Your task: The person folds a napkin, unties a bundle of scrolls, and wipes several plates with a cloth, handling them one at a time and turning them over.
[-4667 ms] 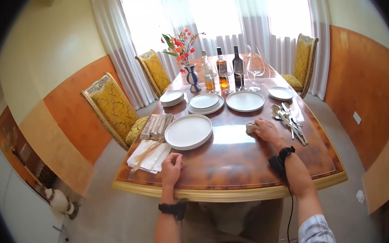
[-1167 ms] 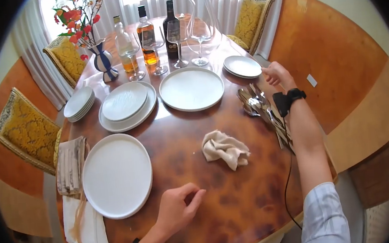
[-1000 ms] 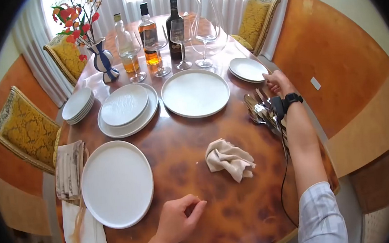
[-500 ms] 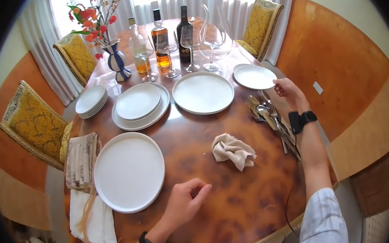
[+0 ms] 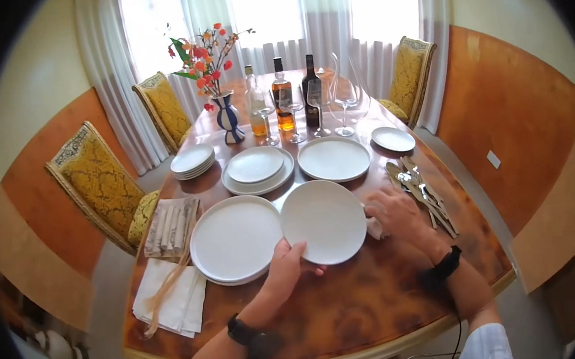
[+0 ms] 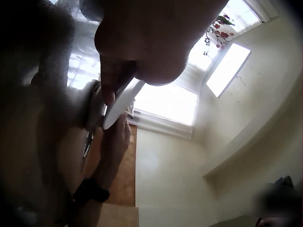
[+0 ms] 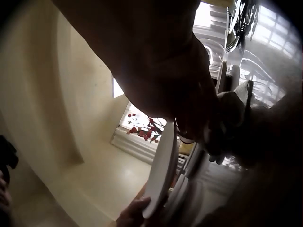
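A small round white plate [image 5: 323, 220] is held up in front of me by my left hand [image 5: 286, 267], thumb on its upper face and fingers beneath. In the left wrist view the plate [image 6: 124, 101] appears nearly edge-on. Beside the plate's right edge, my right hand [image 5: 398, 214] grips the crumpled beige cloth [image 5: 376, 229], covering most of it. The right wrist view shows the right hand [image 7: 165, 71] dark, its fingers partly hidden. The held plate overlaps a large white plate [image 5: 235, 237] on the table.
Cutlery [image 5: 422, 189] lies at the right, a small plate [image 5: 393, 139] behind it. Other plates [image 5: 334, 159] stand farther back, with stemmed glasses [image 5: 318, 113], bottles [image 5: 282, 99] and a flower vase [image 5: 229, 120] beyond. Patterned napkins [image 5: 171, 226] and white napkins [image 5: 168, 298] lie left.
My right hand has taken the upper small plate from the back right, leaving one there. The plate is now in my left hand, and my right hand has moved left onto the cloth.
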Demonstrator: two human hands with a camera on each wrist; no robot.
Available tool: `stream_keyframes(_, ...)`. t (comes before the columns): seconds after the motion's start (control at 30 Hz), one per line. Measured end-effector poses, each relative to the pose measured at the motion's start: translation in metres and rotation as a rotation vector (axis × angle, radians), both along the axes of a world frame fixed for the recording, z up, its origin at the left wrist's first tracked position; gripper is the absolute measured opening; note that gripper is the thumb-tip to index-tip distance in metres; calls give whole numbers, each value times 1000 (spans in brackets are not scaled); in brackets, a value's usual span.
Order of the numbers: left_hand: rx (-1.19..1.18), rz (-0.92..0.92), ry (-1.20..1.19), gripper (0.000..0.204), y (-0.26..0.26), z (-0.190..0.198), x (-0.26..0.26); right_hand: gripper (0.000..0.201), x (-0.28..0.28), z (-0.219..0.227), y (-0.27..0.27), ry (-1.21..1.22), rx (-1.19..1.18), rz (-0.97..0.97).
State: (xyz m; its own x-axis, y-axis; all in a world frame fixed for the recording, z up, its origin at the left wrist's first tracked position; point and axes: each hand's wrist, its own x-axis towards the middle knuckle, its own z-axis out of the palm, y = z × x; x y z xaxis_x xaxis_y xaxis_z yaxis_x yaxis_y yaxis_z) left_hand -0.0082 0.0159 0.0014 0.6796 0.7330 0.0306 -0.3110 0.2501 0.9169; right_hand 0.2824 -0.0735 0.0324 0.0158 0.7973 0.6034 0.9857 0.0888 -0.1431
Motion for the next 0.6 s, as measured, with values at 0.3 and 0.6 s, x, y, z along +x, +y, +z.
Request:
stream_keyframes(0.3, 22, 94, 150, 33, 3, -5, -1, 22, 30, -34, 5, 297, -45, 41)
stream_keyframes(0.6, 81, 34, 266, 35, 6, -17, 1, 22, -48, 16, -24, 741, 92, 296)
